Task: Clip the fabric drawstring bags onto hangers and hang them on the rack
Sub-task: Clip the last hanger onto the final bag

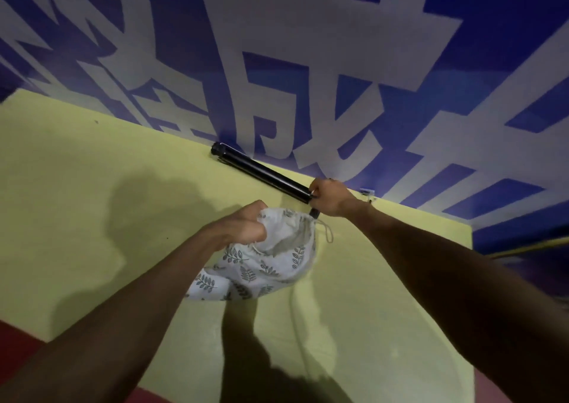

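Gripping one leaf-print bag mid-frame, the left hand bunches its rim; the right hand clenches one black hanger above it.

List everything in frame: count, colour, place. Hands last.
drawstring bag: 1, white with grey leaf print, centre, raised in front of the yellow surface
black bar: 1, black, along the yellow surface's far edge
yellow surface: 1, pale yellow-green, fills the lower frame
patterned wall: 1, blue with white shapes, upper frame
left hand: 1, grip closed on the bag's top edge
right hand: 1, grip closed at the bar's near end
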